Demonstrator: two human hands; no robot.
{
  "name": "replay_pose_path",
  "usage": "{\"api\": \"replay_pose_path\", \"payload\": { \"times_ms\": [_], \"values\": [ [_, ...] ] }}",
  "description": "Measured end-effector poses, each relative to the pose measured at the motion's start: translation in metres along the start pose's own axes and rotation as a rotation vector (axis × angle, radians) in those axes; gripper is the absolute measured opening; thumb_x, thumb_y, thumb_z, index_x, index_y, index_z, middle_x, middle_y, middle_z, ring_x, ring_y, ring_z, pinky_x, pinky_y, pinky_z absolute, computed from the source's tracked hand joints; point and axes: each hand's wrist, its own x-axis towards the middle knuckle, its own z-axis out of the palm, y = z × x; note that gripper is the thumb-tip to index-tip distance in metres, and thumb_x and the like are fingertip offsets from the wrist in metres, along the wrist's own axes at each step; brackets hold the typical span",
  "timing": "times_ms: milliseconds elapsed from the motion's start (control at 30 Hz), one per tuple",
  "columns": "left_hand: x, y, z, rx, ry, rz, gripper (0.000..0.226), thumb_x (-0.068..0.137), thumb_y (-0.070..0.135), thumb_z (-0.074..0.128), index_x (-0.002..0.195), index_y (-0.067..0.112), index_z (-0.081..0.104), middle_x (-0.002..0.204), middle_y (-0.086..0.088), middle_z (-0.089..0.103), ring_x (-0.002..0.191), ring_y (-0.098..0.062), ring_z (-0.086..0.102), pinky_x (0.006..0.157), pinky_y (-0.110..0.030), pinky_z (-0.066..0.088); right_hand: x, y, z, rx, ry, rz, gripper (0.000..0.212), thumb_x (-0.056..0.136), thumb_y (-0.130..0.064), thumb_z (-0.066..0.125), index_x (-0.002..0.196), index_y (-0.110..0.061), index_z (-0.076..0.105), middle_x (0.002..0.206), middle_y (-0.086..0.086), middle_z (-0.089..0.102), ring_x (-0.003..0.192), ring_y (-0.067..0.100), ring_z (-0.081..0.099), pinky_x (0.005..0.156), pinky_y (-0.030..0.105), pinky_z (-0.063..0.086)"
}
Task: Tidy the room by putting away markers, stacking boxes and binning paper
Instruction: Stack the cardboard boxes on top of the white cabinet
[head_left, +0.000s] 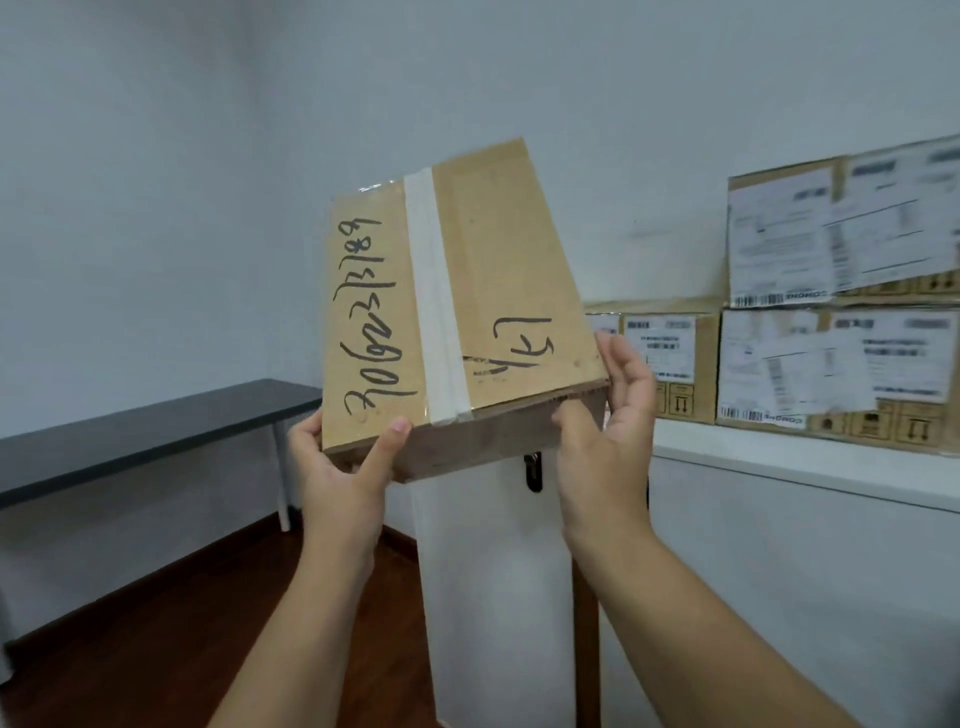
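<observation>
A brown cardboard box (498, 270) with a white tape strip and black handwritten numbers is held up in mid-air, tilted away from me. My left hand (343, 478) grips its near left corner, thumb on top. My right hand (608, 441) holds the near right corner, thumb under the edge and fingers spread beside it. Stacked cardboard boxes (841, 364) with white shipping labels stand on a white cabinet top (810, 467) at the right, two high, with a smaller box (665, 358) beside them.
A dark-topped table (145, 431) with white legs runs along the left wall. A white cabinet door (493, 597) with a black keyhole handle (533, 472) is right below the held box. Wooden floor (156, 649) lies at the lower left.
</observation>
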Motion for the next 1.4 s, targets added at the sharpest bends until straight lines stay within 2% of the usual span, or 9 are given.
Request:
{"api": "replay_pose_path", "payload": {
  "times_ms": [233, 333, 467, 567, 700, 867, 1067, 1233, 1400],
  "values": [
    [0.052, 0.016, 0.083, -0.123, -0.133, 0.020, 0.061, 0.081, 0.031, 0.075, 0.131, 0.027, 0.039, 0.131, 0.005, 0.058, 0.120, -0.015, 0.058, 0.088, -0.044, 0.057, 0.076, -0.041, -0.020, -0.305, -0.089, -0.258, 0.063, 0.082, 0.003, 0.054, 0.127, -0.038, 0.041, 0.123, -0.026, 0.051, 0.101, -0.020, 0.054, 0.079, 0.011, 0.050],
    [0.076, 0.011, 0.119, -0.107, -0.220, 0.035, 0.074, 0.080, 0.029, 0.078, 0.141, 0.026, 0.038, 0.133, 0.010, 0.058, 0.119, -0.014, 0.059, 0.090, -0.041, 0.056, 0.103, -0.041, -0.032, -0.618, -0.079, -0.337, 0.063, 0.073, -0.018, 0.053, 0.124, -0.053, 0.040, 0.149, -0.013, 0.036, 0.131, 0.006, 0.044, 0.093, 0.039, 0.053],
    [0.106, -0.007, 0.158, 0.102, -0.374, 0.077, 0.095, 0.067, 0.044, 0.086, 0.145, 0.039, 0.031, 0.137, 0.006, 0.056, 0.122, -0.014, 0.058, 0.091, -0.050, 0.057, 0.124, -0.023, -0.049, -0.964, -0.124, -0.350, 0.062, 0.076, -0.022, 0.054, 0.125, -0.055, 0.039, 0.159, -0.020, 0.004, 0.146, 0.018, 0.019, 0.094, 0.045, 0.052],
    [0.116, -0.014, 0.181, 0.292, -0.408, 0.097, 0.123, 0.070, 0.049, 0.083, 0.154, 0.042, -0.007, 0.164, 0.008, 0.014, 0.149, -0.021, 0.024, 0.116, -0.050, 0.033, 0.130, -0.007, -0.055, -1.079, -0.189, -0.432, 0.059, 0.080, -0.017, 0.057, 0.128, -0.048, 0.043, 0.156, -0.025, -0.016, 0.145, 0.010, 0.003, 0.096, 0.042, 0.052],
    [0.125, -0.019, 0.204, 0.507, -0.406, 0.115, 0.113, 0.089, 0.040, 0.068, 0.153, 0.025, -0.024, 0.161, 0.000, -0.030, 0.152, -0.026, -0.011, 0.121, -0.044, 0.010, 0.147, 0.008, -0.061, -1.245, -0.233, -0.458, 0.064, 0.084, -0.015, 0.059, 0.141, -0.035, 0.040, 0.148, -0.020, -0.042, 0.147, 0.016, -0.017, 0.109, 0.045, 0.041],
    [0.154, -0.034, 0.223, 0.708, -0.407, 0.226, 0.104, 0.088, 0.063, 0.052, 0.153, 0.030, -0.023, 0.161, -0.003, -0.030, 0.153, -0.030, -0.008, 0.120, -0.058, 0.017, 0.180, 0.021, -0.070, -1.376, -0.206, -0.615, 0.066, 0.080, -0.011, 0.058, 0.142, -0.027, 0.041, 0.155, -0.011, -0.034, 0.149, 0.028, -0.016, 0.114, 0.045, 0.033],
    [0.187, -0.035, 0.263, 0.702, -0.408, 0.284, 0.086, 0.093, 0.064, 0.042, 0.156, 0.034, -0.008, 0.165, 0.001, -0.015, 0.153, -0.031, 0.005, 0.118, -0.063, 0.015, 0.210, 0.038, -0.078, -1.722, -0.283, -0.609, 0.062, 0.087, -0.027, 0.047, 0.147, -0.027, 0.032, 0.163, -0.005, -0.009, 0.148, 0.021, -0.018, 0.115, 0.044, -0.021],
    [0.192, -0.050, 0.278, 1.126, -0.475, 0.321, 0.079, 0.098, 0.056, 0.041, 0.155, 0.038, -0.010, 0.164, 0.001, -0.021, 0.152, -0.038, -0.002, 0.113, -0.072, 0.007, 0.230, 0.057, -0.086, -1.854, -0.306, -0.456, 0.064, 0.094, -0.033, 0.037, 0.153, -0.023, 0.017, 0.163, -0.001, -0.015, 0.149, 0.025, -0.017, 0.114, 0.049, -0.018],
    [0.182, -0.105, 0.280, 1.397, -0.770, 0.354, 0.064, 0.102, 0.053, 0.029, 0.156, 0.040, -0.003, 0.161, -0.001, -0.030, 0.148, -0.039, -0.021, 0.109, -0.073, -0.008, 0.239, 0.084, -0.105, -2.014, -0.363, -0.196, 0.064, 0.097, -0.038, 0.032, 0.155, -0.020, 0.011, 0.162, 0.000, -0.018, 0.149, 0.028, -0.014, 0.118, 0.054, -0.011]
  ]
}}
